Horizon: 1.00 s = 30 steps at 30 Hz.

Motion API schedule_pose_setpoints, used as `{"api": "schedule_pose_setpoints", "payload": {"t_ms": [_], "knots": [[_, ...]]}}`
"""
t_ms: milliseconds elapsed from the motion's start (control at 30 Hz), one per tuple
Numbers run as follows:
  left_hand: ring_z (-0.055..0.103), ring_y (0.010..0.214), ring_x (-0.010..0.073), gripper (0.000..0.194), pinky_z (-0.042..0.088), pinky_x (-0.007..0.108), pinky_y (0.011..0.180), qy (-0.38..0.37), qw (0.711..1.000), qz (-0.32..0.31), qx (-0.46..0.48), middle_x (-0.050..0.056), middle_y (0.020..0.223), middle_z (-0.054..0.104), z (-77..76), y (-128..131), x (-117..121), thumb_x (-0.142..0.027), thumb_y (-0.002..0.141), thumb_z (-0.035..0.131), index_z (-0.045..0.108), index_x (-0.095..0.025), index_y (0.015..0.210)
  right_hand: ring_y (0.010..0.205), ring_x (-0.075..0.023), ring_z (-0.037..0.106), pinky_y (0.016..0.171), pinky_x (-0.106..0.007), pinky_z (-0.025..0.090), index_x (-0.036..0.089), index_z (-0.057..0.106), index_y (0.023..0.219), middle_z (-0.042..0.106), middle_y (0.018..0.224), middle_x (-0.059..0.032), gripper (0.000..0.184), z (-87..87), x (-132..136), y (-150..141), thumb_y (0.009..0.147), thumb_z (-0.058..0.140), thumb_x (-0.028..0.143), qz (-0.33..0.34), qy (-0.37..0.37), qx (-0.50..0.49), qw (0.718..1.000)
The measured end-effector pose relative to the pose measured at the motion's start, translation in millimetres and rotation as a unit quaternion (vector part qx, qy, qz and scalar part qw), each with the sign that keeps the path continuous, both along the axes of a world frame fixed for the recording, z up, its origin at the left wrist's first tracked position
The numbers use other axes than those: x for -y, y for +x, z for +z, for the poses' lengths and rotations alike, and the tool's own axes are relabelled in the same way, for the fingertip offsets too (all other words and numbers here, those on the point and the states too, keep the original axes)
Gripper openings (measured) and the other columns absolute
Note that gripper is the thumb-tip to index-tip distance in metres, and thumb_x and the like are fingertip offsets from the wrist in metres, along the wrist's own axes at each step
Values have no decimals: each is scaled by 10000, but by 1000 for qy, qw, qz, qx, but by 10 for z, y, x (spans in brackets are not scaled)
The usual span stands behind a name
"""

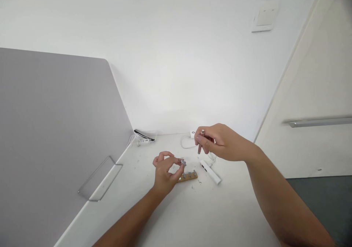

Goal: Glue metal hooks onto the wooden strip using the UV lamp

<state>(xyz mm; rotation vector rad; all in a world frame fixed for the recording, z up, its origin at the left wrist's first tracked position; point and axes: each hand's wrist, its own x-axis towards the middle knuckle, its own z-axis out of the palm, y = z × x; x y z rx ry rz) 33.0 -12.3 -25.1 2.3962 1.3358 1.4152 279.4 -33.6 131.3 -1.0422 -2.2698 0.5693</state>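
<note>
My left hand (pixel 166 172) is closed in a pinch, thumb and forefinger on a small silver bolt (pixel 183 162). It is above the left part of a wooden strip (pixel 180 180) in which several bolts (pixel 194 173) stand upright; the strip's left end is hidden behind this hand. My right hand (pixel 216 140) is raised to the right, its fingers closed around a slim metal rod (pixel 202 132) that points downward. The rod's middle is covered by the fingers, and its exact kind is unclear. Below my right hand lies a slim white device (pixel 210 172) on the white table.
A white cable (pixel 185 147) runs near a small white box (pixel 192 133) by the wall. At the back left corner lie a black-and-white item (pixel 144 135) and cords. A grey panel (pixel 55 129) with a wire loop (pixel 107 181) borders the left side. Small dark bits (pixel 193 187) dot the tabletop.
</note>
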Motion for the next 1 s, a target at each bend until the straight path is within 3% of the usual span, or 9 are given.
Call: {"api": "schedule_pose_setpoints", "payload": {"t_ms": [133, 233, 400, 633, 800, 1000], "knots": [[619, 1040, 283, 131, 283, 473, 920, 8, 1000, -4, 3, -13, 811, 804, 12, 0, -1, -194, 874, 673, 689, -251, 757, 475, -106, 498, 493, -267, 368, 217, 619, 836, 716, 724, 4, 401, -46, -63, 6, 1069, 423, 478, -20, -21, 40, 999], [621, 1055, 288, 128, 289, 472, 922, 2, 1000, 0, 2, -10, 811, 806, 13, 5, 2, -203, 876, 675, 682, -249, 757, 432, -98, 401, 477, -269, 319, 223, 626, 808, 608, 593, 38, 427, -66, -85, 8, 1052, 449, 526, -16, -24, 64, 998], [622, 1048, 287, 136, 288, 476, 921, -5, 1000, -3, -3, -13, 829, 810, -5, 2, 2, -195, 878, 673, 679, -251, 753, 441, -107, 402, 482, -256, 293, 268, 711, 902, 467, 508, 66, 418, -34, -42, -34, 1039, 460, 572, 12, -42, 87, 995], [628, 1045, 285, 115, 292, 464, 911, 4, 1000, -7, -11, -24, 827, 804, -26, -15, -11, -193, 868, 691, 690, -261, 776, 470, -110, 445, 497, -255, 291, 302, 739, 1049, 534, 549, 63, 372, -32, -20, -89, 1053, 456, 543, 12, -19, 76, 997], [617, 1073, 288, 130, 295, 471, 918, -2, 1000, -9, -11, -11, 824, 802, -20, -4, -14, -203, 880, 671, 671, -251, 759, 610, -131, 588, 565, -266, 396, 307, 712, 1129, 726, 796, 26, 364, -11, -15, -145, 1084, 406, 499, 27, -30, 61, 997], [631, 1088, 292, 121, 321, 482, 947, -30, 1000, -8, 0, -3, 810, 801, -51, 5, -9, -203, 871, 680, 688, -255, 762, 790, -180, 664, 640, -289, 466, 260, 684, 1085, 748, 912, -17, 374, -90, -88, -248, 1102, 351, 429, 56, -70, 30, 996]]}}
